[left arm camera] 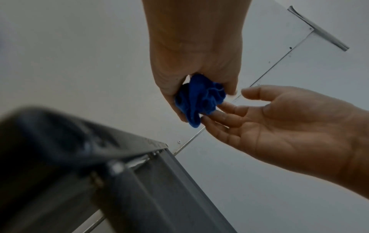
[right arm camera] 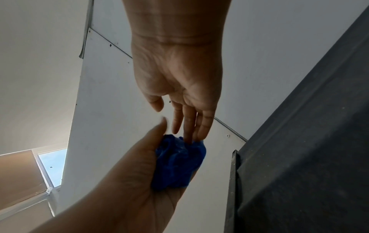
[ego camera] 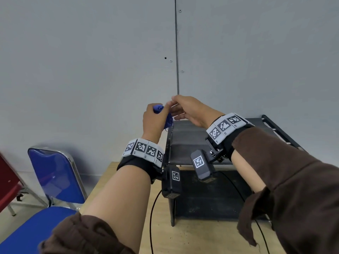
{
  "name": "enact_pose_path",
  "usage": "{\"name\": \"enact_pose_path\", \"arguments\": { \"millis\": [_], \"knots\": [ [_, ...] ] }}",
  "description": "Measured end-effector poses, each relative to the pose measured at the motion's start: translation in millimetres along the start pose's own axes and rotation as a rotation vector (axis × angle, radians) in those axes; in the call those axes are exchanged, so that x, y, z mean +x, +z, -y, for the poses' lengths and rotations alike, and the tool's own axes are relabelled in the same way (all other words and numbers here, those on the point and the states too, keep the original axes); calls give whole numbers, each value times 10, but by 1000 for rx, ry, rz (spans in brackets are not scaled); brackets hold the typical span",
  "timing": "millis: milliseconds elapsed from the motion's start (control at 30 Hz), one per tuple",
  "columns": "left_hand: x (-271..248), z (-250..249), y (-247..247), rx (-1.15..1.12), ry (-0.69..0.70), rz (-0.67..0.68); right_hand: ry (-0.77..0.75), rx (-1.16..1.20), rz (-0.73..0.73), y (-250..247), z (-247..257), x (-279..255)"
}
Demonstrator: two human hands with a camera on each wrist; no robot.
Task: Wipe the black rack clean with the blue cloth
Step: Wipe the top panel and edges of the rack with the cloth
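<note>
A: Where is the blue cloth (ego camera: 161, 111)?

B: Bunched into a ball in the left hand (ego camera: 153, 120), whose fingers curl round it, raised above the near left corner of the black rack (ego camera: 189, 142). It touches no part of the rack.

A: And the right hand (ego camera: 189, 110)?

B: Its fingers (right arm camera: 188, 126) are straight and a little spread, the tips meeting the cloth from the other side. It grips nothing.

A: Anything on the rack's shelves?

B: The top shelf shows only its dark panels. The lower shelf (ego camera: 207, 195) is speckled with pale flecks, though I cannot tell what they are. A black cable (ego camera: 151, 222) runs down over the wooden bench (ego camera: 192, 241) in front.

A: What stands beside it?

B: A blue chair (ego camera: 53, 175) to the left of the bench, with a red one (ego camera: 9, 182) further left, both before the grey wall (ego camera: 82, 61).
</note>
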State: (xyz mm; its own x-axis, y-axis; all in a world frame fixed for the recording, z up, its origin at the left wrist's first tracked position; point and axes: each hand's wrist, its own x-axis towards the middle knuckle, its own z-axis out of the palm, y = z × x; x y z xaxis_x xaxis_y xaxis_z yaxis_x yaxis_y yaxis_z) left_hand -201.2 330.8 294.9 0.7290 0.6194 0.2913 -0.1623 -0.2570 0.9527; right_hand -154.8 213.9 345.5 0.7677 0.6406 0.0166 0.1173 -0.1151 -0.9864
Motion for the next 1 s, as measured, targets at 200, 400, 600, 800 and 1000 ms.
{"name": "enact_pose_path", "arguments": {
  "millis": [200,400,600,800,1000],
  "knots": [
    [95,115,-100,169,18,-8,132,-981,3,-34,-161,-20],
    [182,140,-217,248,-5,34,257,-1238,250,-125,-550,-71],
    [340,-8,-356,418,18,214,265,-1236,281,-133,-631,-56],
    [455,-150,-431,575,60,385,269,-1246,285,-131,-636,-34],
    [473,-22,-272,601,124,368,273,-1253,302,-135,-640,-27]
  ]
}}
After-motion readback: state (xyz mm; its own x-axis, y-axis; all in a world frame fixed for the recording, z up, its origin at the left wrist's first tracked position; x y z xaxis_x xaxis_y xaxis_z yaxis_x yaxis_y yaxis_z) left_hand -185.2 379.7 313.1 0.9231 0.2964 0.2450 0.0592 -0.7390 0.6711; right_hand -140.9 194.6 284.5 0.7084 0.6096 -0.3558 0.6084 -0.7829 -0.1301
